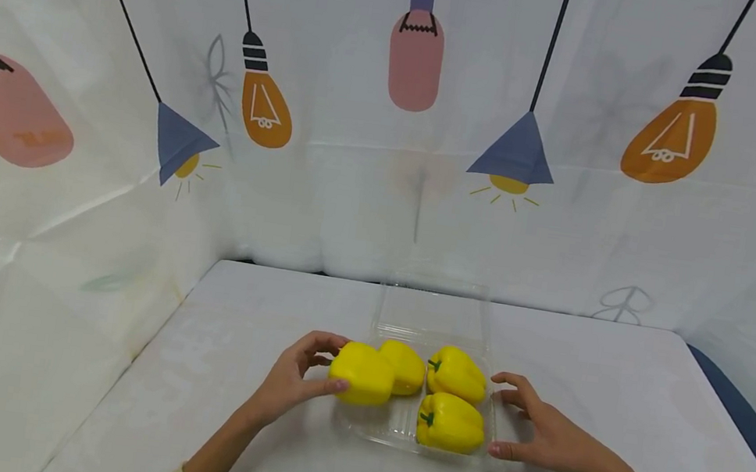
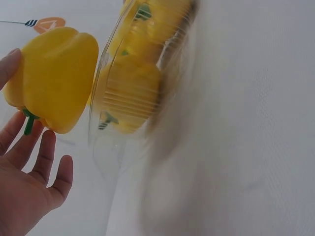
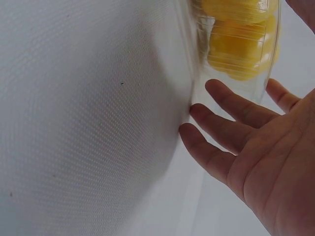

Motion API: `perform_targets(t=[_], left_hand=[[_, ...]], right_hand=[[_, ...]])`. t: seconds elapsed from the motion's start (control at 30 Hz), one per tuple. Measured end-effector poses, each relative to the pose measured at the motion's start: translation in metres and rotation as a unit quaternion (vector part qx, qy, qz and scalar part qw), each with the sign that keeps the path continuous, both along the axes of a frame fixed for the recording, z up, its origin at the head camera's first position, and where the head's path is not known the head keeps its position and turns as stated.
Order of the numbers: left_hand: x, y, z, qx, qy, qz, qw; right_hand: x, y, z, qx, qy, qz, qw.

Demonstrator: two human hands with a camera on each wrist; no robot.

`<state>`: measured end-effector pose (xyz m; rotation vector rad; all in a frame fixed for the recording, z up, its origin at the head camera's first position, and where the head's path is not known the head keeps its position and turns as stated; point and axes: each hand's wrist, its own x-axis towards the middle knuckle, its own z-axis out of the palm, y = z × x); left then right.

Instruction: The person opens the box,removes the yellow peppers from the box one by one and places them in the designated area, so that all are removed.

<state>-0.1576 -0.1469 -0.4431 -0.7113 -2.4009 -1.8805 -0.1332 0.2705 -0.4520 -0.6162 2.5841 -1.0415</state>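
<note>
A clear plastic clamshell box [image 1: 382, 430] lies on the white table with its lid [image 1: 432, 313] folded back. Inside sit two yellow bell peppers on the right, the front one [image 1: 451, 424] and the back one [image 1: 456, 374], plus a third [image 1: 404, 367] at the back left. My left hand [image 1: 297, 376] grips another yellow bell pepper [image 2: 56, 78] between thumb and fingers, over the box's front left part; its green stem points toward the fingers. My right hand [image 1: 541, 433] is beside the box's right wall, fingers spread and holding nothing; whether the fingertips touch it I cannot tell.
The white table [image 1: 207, 357] extends around the box on both sides. Behind it hangs a white curtain [image 1: 339, 208] printed with lamps and bulbs. A dark blue object [image 1: 745, 415] stands past the table's right edge.
</note>
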Motion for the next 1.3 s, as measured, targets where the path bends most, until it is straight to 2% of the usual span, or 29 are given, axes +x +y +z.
perform_targets(t=[0.33,0.83,1.3], left_hand=[[-0.004,-0.010,-0.003,0.013,-0.004,0.014,0.9998],[-0.011,-0.024,-0.008,0.018,-0.001,0.067,0.9976],[-0.019,-0.037,-0.011,0.022,-0.029,0.093,0.9950]], right_hand=[[0.000,0.000,0.000,0.000,0.002,-0.001,1.0000],[0.000,0.001,-0.001,-0.002,0.011,0.006,0.9999],[0.000,0.001,0.000,-0.003,0.000,0.002,1.0000]])
